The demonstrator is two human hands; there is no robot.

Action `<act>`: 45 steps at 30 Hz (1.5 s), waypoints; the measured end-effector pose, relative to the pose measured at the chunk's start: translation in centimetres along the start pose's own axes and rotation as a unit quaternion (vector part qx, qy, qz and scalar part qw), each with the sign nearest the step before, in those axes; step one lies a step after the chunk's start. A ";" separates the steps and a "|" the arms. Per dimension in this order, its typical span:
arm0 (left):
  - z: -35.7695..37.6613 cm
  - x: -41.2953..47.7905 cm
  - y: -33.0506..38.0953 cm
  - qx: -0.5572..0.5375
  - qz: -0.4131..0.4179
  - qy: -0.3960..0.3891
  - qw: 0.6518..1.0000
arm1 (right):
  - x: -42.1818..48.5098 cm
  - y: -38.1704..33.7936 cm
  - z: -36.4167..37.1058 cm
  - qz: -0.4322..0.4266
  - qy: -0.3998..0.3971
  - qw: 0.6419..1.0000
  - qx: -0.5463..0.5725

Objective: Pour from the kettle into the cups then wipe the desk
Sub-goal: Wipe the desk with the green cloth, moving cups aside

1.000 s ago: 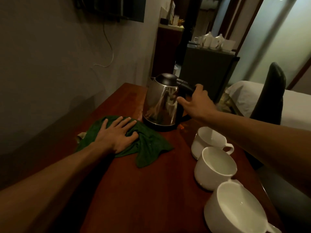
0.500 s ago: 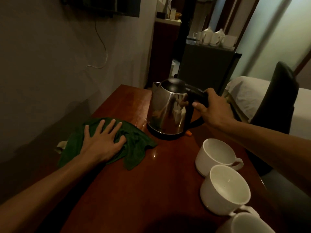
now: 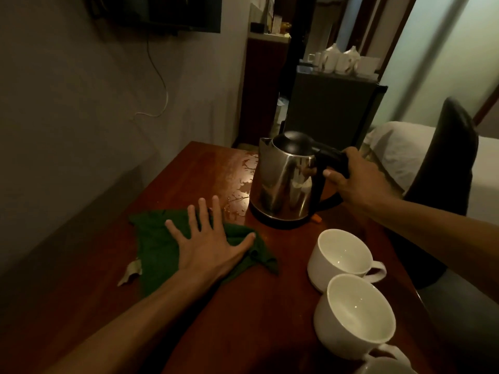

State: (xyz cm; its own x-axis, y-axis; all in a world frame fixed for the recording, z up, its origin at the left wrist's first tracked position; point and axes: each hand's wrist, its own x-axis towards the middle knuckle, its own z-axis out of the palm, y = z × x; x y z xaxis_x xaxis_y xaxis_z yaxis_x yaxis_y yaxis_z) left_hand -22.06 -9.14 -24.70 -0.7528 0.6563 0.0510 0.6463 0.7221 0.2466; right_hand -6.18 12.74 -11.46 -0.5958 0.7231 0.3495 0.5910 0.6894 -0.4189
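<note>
A steel kettle (image 3: 280, 182) with a black lid stands on the dark red wooden desk (image 3: 243, 306). My right hand (image 3: 356, 182) is closed around its black handle. My left hand (image 3: 208, 238) lies flat with spread fingers on a green cloth (image 3: 156, 244) to the left of the kettle. Spilled water (image 3: 243, 182) glistens on the desk beside and behind the kettle, just beyond my left fingertips. Two white cups (image 3: 340, 255) (image 3: 356, 311) stand in a row at the right, and the rim of a third cup (image 3: 386, 365) shows at the bottom edge.
A grey wall runs along the desk's left side with a white cable (image 3: 159, 85) hanging down. A black chair back (image 3: 451, 147) stands right of the desk, with a white bed (image 3: 399, 152) behind it. A dark cabinet (image 3: 332, 109) with white crockery lies beyond the desk's far end.
My right hand went from touching the kettle body to gripping its handle. My left hand has pushed the green cloth toward the spilled water near the kettle.
</note>
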 end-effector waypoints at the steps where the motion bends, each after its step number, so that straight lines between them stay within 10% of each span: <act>1: 0.1 0.8 0.5 0.000 -0.008 0.000 1.000 | 0.0 0.1 0.1 -0.002 0.002 1.000 0.002; 9: -0.1 9.0 -0.9 -0.012 -0.086 0.009 0.996 | 0.5 1.1 0.7 -0.029 0.016 0.999 0.010; 18: -3.1 13.2 -17.8 -0.118 -0.222 0.047 0.967 | 0.6 1.7 1.0 -0.040 0.016 0.999 0.023; 31: -2.4 11.4 -12.5 -0.029 -0.052 0.139 0.989 | 0.4 1.3 0.9 -0.026 0.020 0.999 0.033; 45: -2.0 10.8 -9.4 -0.033 -0.005 0.009 0.999 | 0.6 1.5 1.0 -0.030 0.019 0.999 0.038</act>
State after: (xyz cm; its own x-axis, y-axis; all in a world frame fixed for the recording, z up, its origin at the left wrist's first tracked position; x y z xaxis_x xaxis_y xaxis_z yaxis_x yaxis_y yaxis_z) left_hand -36.54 -9.32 -24.50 -0.7613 0.6451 0.0655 0.6298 0.7117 0.3112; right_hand -6.21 14.19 -12.76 -0.6075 0.6827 0.4060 0.5116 0.7273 -0.4575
